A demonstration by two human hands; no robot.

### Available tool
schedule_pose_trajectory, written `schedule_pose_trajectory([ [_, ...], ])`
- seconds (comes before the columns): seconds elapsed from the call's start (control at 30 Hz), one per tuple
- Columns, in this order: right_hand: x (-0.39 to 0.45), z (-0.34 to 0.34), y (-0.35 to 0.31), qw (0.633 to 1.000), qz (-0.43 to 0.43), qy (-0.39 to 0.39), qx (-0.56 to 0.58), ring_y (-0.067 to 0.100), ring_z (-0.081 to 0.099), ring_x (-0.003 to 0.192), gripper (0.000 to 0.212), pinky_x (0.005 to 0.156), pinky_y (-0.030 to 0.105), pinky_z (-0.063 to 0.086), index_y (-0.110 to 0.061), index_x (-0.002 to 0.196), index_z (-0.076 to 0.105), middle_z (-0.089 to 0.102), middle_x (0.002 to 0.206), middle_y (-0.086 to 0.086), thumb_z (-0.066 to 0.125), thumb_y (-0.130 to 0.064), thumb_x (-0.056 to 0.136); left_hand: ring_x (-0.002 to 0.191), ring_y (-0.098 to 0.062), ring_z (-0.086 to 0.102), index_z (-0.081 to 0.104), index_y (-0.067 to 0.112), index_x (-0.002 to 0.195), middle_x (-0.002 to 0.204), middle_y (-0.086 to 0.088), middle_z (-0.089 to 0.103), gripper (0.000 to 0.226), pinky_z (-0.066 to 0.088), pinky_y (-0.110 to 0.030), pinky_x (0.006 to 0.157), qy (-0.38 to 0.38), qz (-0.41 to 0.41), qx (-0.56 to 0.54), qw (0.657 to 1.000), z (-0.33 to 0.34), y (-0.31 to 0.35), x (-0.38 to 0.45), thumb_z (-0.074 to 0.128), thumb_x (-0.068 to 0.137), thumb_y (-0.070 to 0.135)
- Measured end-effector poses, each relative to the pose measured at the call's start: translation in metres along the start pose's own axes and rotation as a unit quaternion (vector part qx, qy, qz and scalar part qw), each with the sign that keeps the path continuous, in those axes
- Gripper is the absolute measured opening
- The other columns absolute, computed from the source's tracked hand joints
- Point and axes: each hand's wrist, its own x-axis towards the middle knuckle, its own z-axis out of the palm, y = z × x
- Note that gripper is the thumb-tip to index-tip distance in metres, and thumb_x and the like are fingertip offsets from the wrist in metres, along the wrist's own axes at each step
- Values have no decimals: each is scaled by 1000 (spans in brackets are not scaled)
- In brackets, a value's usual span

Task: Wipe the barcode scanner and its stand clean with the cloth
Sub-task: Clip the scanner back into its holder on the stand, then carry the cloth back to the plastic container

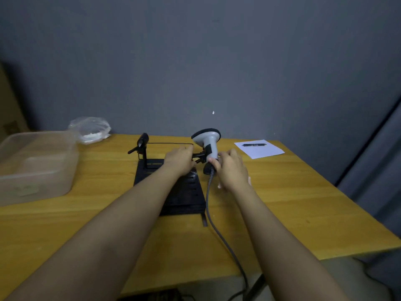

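Observation:
A grey barcode scanner (207,139) stands upright at the middle of the wooden table, its handle in a black clamp on the stand. My right hand (231,169) is wrapped around the lower handle, and a bit of white cloth (249,181) peeks out under the palm. My left hand (179,161) grips the stand's black clamp arm (199,157) just left of the scanner. The black stand's base plate (186,192) lies flat under both wrists, with an upright post (142,146) at its far left. The scanner's grey cable (213,222) runs toward me off the table edge.
A clear plastic tub (32,166) sits at the left, with a plastic bag of white material (91,129) behind it. A sheet of white paper (260,149) with a black pen (254,145) lies at the far right. A grey wall backs the table.

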Motion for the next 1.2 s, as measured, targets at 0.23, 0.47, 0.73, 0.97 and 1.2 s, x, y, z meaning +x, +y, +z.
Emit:
schedule_pose_trajectory([
  [0.23, 2, -5, 7, 995, -5, -40, 91, 28, 53, 88, 26, 70, 36, 42, -27, 80, 64, 51, 93, 10, 44, -27, 96, 117, -34, 51, 45, 12, 132, 137, -14, 48, 43, 47, -45, 92, 1, -56, -183, 982, -9, 20, -12, 38, 95, 33],
  [0.47, -1, 2, 25, 985, -37, -48, 164, 28, 61, 84, 26, 68, 39, 50, -11, 102, 68, 69, 93, 12, 50, -9, 84, 117, -31, 53, 55, 16, 97, 118, -12, 58, 51, 41, -40, 93, -124, -19, -202, 971, -15, 40, 2, 41, 87, 64],
  [0.73, 4, -7, 55, 993, -38, 9, 107, 21, 56, 96, 19, 75, 36, 47, -20, 90, 72, 68, 98, 2, 56, -12, 83, 107, -35, 52, 55, 0, 108, 116, -21, 57, 55, 42, -39, 78, -52, -57, -218, 973, 4, 44, 15, 49, 84, 49],
  [0.97, 9, -34, 30, 962, 8, 99, 254, 13, 58, 96, 19, 78, 26, 43, -17, 101, 71, 66, 103, -1, 61, -14, 84, 107, -34, 56, 56, 1, 108, 109, -18, 60, 56, 44, -37, 78, -30, -56, -245, 967, -11, 41, 5, 50, 87, 53],
  [1.2, 8, -49, -53, 936, -76, 120, 323, 9, 55, 92, 16, 77, 17, 43, -13, 99, 71, 64, 101, 2, 64, -13, 85, 74, -29, 59, 62, 13, 82, 81, -12, 64, 29, 45, -34, 70, 66, -85, -329, 938, -74, -27, -37, 46, 93, 34],
])
